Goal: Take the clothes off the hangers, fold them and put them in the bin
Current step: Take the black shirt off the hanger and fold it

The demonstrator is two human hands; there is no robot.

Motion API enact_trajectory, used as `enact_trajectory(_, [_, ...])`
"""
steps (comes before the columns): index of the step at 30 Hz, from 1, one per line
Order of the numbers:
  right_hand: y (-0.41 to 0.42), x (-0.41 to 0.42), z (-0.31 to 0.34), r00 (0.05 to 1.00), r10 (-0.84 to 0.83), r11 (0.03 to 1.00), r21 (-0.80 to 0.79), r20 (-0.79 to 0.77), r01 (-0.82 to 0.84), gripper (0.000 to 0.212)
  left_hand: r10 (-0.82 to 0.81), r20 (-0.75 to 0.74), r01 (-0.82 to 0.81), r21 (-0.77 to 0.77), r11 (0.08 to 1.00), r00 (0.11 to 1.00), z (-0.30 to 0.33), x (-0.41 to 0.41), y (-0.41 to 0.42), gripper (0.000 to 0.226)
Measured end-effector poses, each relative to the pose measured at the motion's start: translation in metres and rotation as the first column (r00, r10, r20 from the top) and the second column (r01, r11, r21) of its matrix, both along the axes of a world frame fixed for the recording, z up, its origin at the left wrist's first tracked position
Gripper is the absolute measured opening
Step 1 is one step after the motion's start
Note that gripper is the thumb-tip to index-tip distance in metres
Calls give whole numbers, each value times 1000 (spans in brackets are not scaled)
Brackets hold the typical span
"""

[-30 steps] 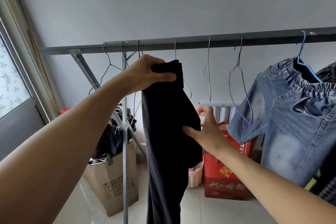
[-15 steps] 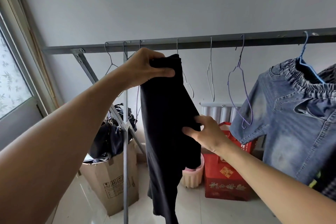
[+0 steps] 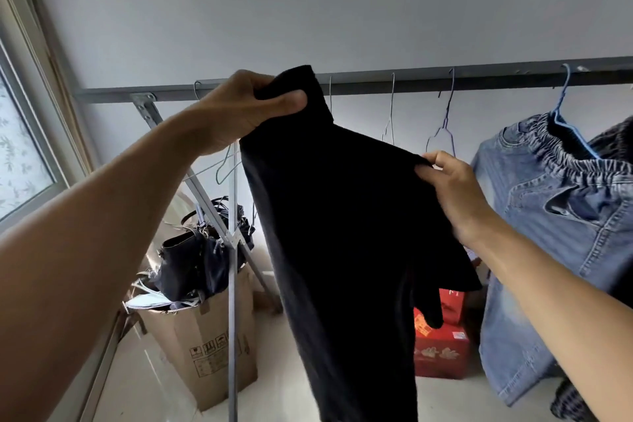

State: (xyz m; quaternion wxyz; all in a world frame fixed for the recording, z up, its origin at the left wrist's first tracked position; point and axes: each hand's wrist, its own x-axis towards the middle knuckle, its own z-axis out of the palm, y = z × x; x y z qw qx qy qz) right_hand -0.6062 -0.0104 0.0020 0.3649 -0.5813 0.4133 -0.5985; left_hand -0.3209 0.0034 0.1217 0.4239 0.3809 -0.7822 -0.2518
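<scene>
A black garment (image 3: 335, 216) hangs in the air in front of the grey rack bar (image 3: 411, 80), off any hanger. My left hand (image 3: 239, 113) grips its top corner, thumb over the cloth. My right hand (image 3: 448, 192) pinches the garment's right edge lower down, holding it out to the side. Blue jeans (image 3: 555, 233) with an elastic waist hang on a blue hanger (image 3: 565, 113) at the right. Several bare wire hangers (image 3: 442, 127) dangle from the bar behind the black garment.
A cardboard box (image 3: 202, 346) with a dark handbag (image 3: 195, 257) on top stands at the rack's left leg (image 3: 233, 319). A red box (image 3: 438, 349) sits on the pale floor behind the garment. A window (image 3: 20, 154) is at the left.
My right hand has taken the garment's right edge and drawn it up and to the right, spreading the cloth. The view has tilted up, and the left hand keeps its grip.
</scene>
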Motion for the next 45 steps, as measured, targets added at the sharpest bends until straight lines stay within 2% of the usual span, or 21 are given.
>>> enact_trajectory(4, [-1, 2, 3, 990, 60, 996, 67, -124, -52, 8, -160, -64, 165, 90, 982, 985, 9, -19, 11, 26])
enact_trajectory(8, [0, 29, -6, 975, 151, 988, 56, -161, -144, 16, -255, -73, 262, 132, 956, 964, 15, -45, 19, 31])
enact_trajectory(10, [1, 45, -13, 961, 214, 977, 61, -178, -206, 19, -260, -65, 266, 143, 953, 964, 17, -54, 20, 35])
enact_trajectory(12, [9, 59, -20, 954, 207, 978, 83, -216, -194, 9, -233, -48, 238, 162, 958, 971, 18, -58, 19, 35])
enact_trajectory(14, [19, 66, -26, 936, 286, 958, 98, -206, -271, 31, -173, -24, 174, 191, 966, 985, 20, -56, 16, 31])
enact_trajectory(15, [23, 67, -30, 908, 384, 923, 105, -170, -370, 42, -141, -5, 139, 205, 969, 990, 20, -54, 14, 28])
enact_trajectory(16, [28, 68, -31, 865, 498, 861, 155, -62, -485, 48, -109, 13, 104, 219, 970, 994, 20, -50, 13, 25])
enact_trajectory(18, [37, 69, -29, 722, 650, 664, 285, 236, -691, 60, -50, 22, 43, 248, 968, 999, 19, -40, 10, 26])
enact_trajectory(19, [38, 69, -31, 646, 706, 581, 285, 289, -762, 67, -22, 23, 15, 262, 965, 999, 18, -36, 8, 28])
enact_trajectory(20, [41, 70, -32, 616, 742, 553, 277, 266, -786, 72, 11, 27, -18, 277, 961, 1000, 17, -32, 6, 30])
enact_trajectory(21, [44, 73, -33, 614, 769, 557, 284, 178, -780, 69, 46, 37, -55, 290, 956, 998, 15, -28, 5, 29])
enact_trajectory(23, [54, 81, -30, 682, 729, 666, 296, -62, -685, 53, 105, 42, -113, 314, 943, 994, 10, -20, 2, 29])
enact_trajectory(24, [56, 84, -28, 722, 686, 713, 287, -91, -640, 45, 130, 14, -127, 330, 935, 991, 7, -16, 1, 30])
enact_trajectory(26, [57, 87, -24, 755, 656, 712, 322, 11, -624, 36, 163, -136, -99, 388, 916, 977, -4, -8, -1, 43])
enact_trajectory(29, [54, 84, -17, 764, 633, 699, 332, 124, -633, 37, 54, -484, 227, 503, 834, 874, -39, 4, 7, 79])
enact_trajectory(32, [48, 85, -11, 805, 566, 742, 317, 176, -591, 36, -19, -621, 448, 544, 709, 784, -94, 7, 29, 101])
enact_trajectory(35, [40, 88, -3, 823, 503, 755, 328, 265, -567, 32, -49, -624, 510, 588, 628, 780, -147, 4, 55, 89])
enact_trajectory(37, [35, 89, 0, 843, 469, 765, 357, 262, -536, 31, -90, -591, 508, 594, 623, 801, -169, 3, 69, 77])
enact_trajectory(39, [29, 90, -4, 877, 427, 774, 412, 222, -481, 32, -61, -479, 376, 599, 707, 876, -179, 1, 75, 52])
enact_trajectory(41, [25, 91, -8, 893, 404, 764, 464, 200, -449, 37, 95, -391, 184, 616, 766, 915, -177, -1, 75, 36])
enact_trajectory(45, [22, 81, -21, 838, 512, 662, 534, 190, -526, 73, 256, -404, 68, 635, 769, 878, -168, -3, 68, 32])
